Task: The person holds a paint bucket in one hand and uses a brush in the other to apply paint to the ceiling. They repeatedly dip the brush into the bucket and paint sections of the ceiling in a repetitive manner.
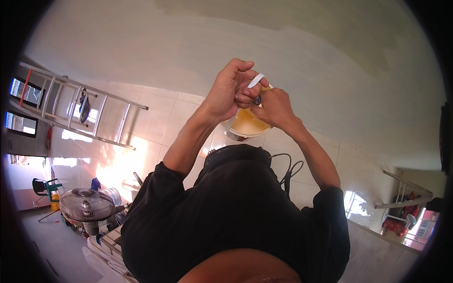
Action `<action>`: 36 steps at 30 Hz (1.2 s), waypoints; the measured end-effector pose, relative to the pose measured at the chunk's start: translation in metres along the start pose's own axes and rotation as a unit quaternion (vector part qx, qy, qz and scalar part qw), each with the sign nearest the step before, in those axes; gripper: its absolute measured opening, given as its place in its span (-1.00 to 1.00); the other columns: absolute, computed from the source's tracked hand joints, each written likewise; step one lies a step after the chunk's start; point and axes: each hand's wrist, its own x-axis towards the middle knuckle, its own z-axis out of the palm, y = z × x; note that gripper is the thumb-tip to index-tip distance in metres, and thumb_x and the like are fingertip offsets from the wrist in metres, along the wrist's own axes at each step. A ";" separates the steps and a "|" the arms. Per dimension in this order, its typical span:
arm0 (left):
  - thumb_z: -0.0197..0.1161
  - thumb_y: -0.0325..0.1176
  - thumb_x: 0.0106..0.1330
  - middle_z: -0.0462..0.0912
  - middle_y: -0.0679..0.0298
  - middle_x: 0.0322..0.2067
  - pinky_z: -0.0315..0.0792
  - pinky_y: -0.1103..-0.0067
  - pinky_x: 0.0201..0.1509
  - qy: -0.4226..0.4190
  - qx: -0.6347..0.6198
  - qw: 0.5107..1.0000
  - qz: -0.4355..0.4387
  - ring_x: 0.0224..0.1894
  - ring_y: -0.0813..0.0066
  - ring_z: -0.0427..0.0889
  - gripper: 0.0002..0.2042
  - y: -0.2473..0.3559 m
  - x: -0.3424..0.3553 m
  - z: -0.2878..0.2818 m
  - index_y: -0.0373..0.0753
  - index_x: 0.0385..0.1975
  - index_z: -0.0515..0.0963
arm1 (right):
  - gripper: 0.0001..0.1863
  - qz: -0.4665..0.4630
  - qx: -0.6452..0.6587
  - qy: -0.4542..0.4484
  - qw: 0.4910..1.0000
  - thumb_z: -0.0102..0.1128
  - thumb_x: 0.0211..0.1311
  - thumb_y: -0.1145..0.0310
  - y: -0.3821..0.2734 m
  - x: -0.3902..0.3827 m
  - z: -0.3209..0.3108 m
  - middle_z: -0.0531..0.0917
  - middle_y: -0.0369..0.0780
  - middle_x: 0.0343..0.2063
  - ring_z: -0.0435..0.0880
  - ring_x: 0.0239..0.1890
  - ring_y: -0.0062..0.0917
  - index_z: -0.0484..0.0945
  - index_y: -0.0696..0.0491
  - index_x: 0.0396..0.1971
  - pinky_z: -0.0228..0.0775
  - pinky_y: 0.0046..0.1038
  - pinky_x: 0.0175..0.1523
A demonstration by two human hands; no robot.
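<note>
Over the bucket (pixel 258 134), left hand (pixel 230 89) grips a white strip (pixel 256 80); right hand (pixel 277 108) curls, hold unclear. The wall (pixel 306 47) beyond looks part-coated.

- Head-worn fisheye view — looking steeply down over the person's black shirt (pixel 236 203).
- Hands (pixel 226 92) near, above centre — the wide field reaching the metal ladder (pixel 100 117) and fan (pixel 87 205), farther off leftward.

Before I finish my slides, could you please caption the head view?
White strip at the left hand, the right hand close by, both over an open bucket; ladder at left.
</note>
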 end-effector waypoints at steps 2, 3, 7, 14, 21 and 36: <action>-0.14 0.13 0.36 0.20 0.48 -0.60 -0.05 0.76 -0.59 -0.002 -0.001 1.000 -0.002 -0.62 0.79 0.02 -0.37 0.000 0.001 0.002 -0.45 -0.18 0.53 | -0.82 -0.002 0.009 0.009 1.000 0.24 -0.05 0.30 0.005 0.000 0.006 0.62 -0.12 -0.69 0.66 -0.55 -0.20 0.68 0.11 -0.57 0.49 -0.20 -0.34; -0.15 0.13 0.36 0.20 0.48 -0.60 -0.05 0.76 -0.59 0.000 -0.001 1.000 -0.001 -0.62 0.79 0.02 -0.37 0.000 0.001 0.002 -0.45 -0.18 0.53 | -0.82 0.002 0.006 0.013 1.000 0.25 -0.05 0.30 0.004 -0.002 0.003 0.62 -0.12 -0.69 0.66 -0.55 -0.20 0.68 0.11 -0.56 0.48 -0.21 -0.34; -0.16 0.12 0.36 0.20 0.49 -0.61 -0.06 0.74 -0.59 0.021 0.002 1.000 -0.011 -0.63 0.78 0.02 -0.37 -0.001 -0.001 0.003 -0.45 -0.17 0.53 | -0.84 -0.016 0.011 0.062 0.998 0.28 -0.03 0.30 0.002 -0.019 -0.019 0.62 -0.14 -0.68 0.63 -0.57 -0.23 0.69 0.08 -0.53 0.46 -0.22 -0.36; -0.17 0.11 0.36 0.19 0.50 -0.63 -0.06 0.75 -0.59 0.008 -0.003 1.000 -0.027 -0.64 0.78 0.01 -0.38 -0.001 -0.001 0.002 -0.46 -0.15 0.52 | -0.85 -0.178 -0.049 0.216 0.959 0.36 -0.05 0.36 0.016 -0.029 -0.021 0.60 -0.23 -0.70 0.51 -0.65 -0.36 0.67 0.04 -0.43 0.28 -0.33 -0.47; -0.17 0.12 0.36 0.19 0.52 -0.60 -0.05 0.77 -0.59 0.010 0.011 1.000 0.005 -0.64 0.79 0.01 -0.37 0.001 0.004 0.002 -0.45 -0.13 0.51 | -0.84 -0.100 0.058 0.277 0.954 0.37 0.02 0.37 0.008 -0.047 -0.032 0.65 -0.24 -0.66 0.51 -0.70 -0.44 0.70 0.09 -0.38 0.29 -0.42 -0.48; -0.13 0.14 0.33 0.21 0.52 -0.59 -0.06 0.77 -0.60 0.005 0.008 1.000 0.012 -0.63 0.80 0.01 -0.39 -0.005 0.011 -0.002 -0.42 -0.16 0.50 | -0.77 -0.030 0.231 0.164 0.958 0.41 0.02 0.33 0.020 -0.044 -0.023 0.68 -0.18 -0.60 0.61 -0.60 -0.52 0.72 0.17 -0.38 0.42 -0.46 -0.40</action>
